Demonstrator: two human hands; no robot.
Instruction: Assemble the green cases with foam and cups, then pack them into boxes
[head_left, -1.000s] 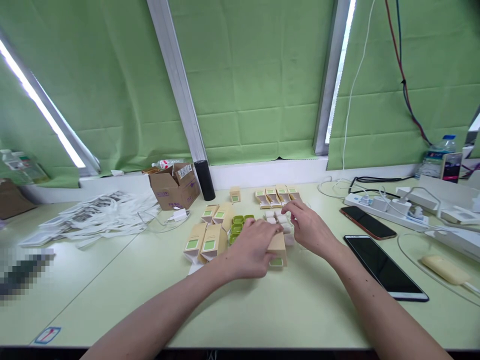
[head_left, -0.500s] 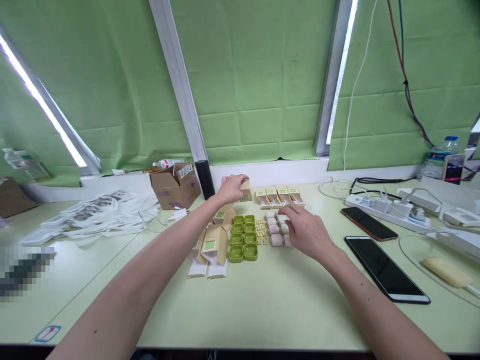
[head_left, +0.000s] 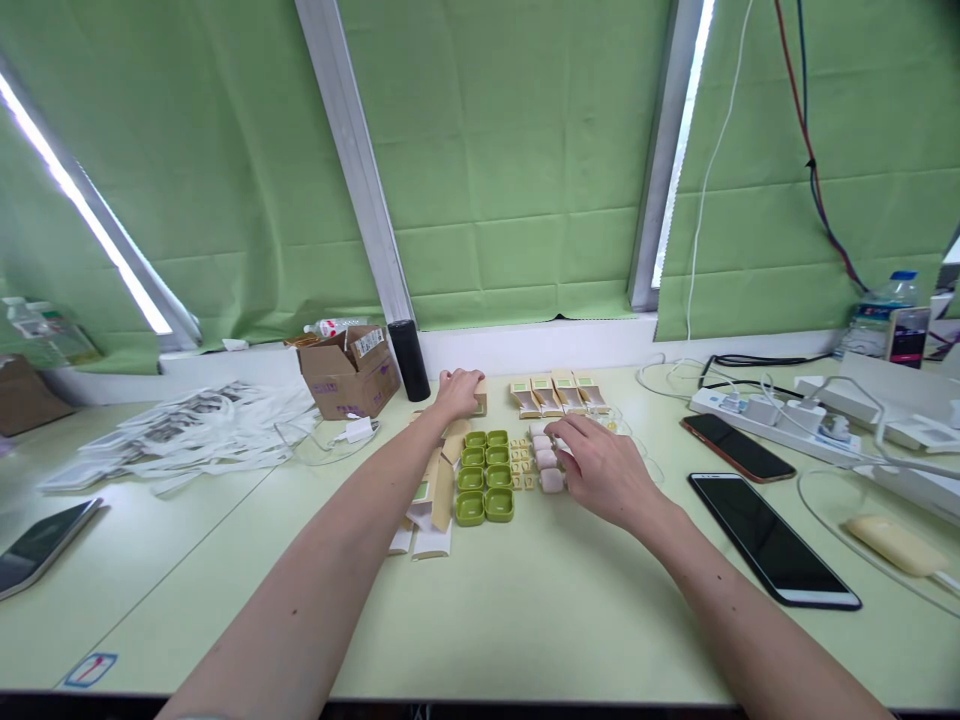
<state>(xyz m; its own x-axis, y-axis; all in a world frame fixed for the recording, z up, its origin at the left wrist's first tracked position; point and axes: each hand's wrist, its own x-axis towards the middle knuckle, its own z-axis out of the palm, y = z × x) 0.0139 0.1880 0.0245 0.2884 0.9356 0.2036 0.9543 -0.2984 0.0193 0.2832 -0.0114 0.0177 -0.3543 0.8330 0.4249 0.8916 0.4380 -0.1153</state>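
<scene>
My left hand is closed on a small kraft-paper box at the back of the table. Loosely curved, the fingers of my right hand lie over small pale pink and white cases, and I see nothing gripped in them. Two columns of green square cups stand between the hands. Beside the cups are rows of tiny yellowish pieces. Open kraft boxes with green windows lie left of the cups, partly hidden by my left forearm.
More open kraft boxes stand in a row behind. At left are a pile of white cables, a cardboard box and a black cylinder. Two phones and a power strip lie at right.
My left hand has moved a little left and down with the kraft-paper box, lowering it towards the table. My right hand has shifted slightly left over the pink and white cases.
</scene>
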